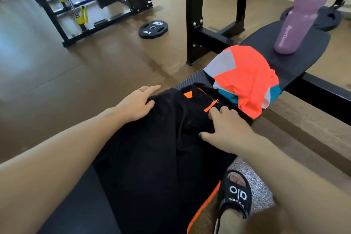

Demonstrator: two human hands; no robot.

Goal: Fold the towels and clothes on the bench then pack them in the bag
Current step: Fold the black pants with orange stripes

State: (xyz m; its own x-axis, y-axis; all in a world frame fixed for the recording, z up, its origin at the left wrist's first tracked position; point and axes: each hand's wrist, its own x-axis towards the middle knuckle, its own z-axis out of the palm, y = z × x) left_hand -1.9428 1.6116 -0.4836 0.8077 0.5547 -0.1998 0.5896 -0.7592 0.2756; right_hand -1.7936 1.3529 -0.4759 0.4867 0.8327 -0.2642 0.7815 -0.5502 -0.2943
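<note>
Bottle (302, 13), lilac-pink with a pale cap, closed and upright at the far end of the table (296, 66); contents not visible. Black garment (161, 148) with orange zip and orange trim spread along the near stretch of the table, its hem hanging off the near right edge above a foot in a black slide sandal (236, 194). Left hand (137, 103) lying flat on the garment's far left corner, fingers straight and relaxed, gripping nothing. Right hand (228, 129) pressing on the cloth just below the zip, fingers spread and slightly bent, also gripping nothing. Orange, grey and teal garment (245, 80) heaped just beyond the black one, touching its collar end and drooping over the right edge. Bare black padding between that heap and the bottle. Brown floor open to the left, with a weight plate (152, 29) lying well apart from the table.
</note>
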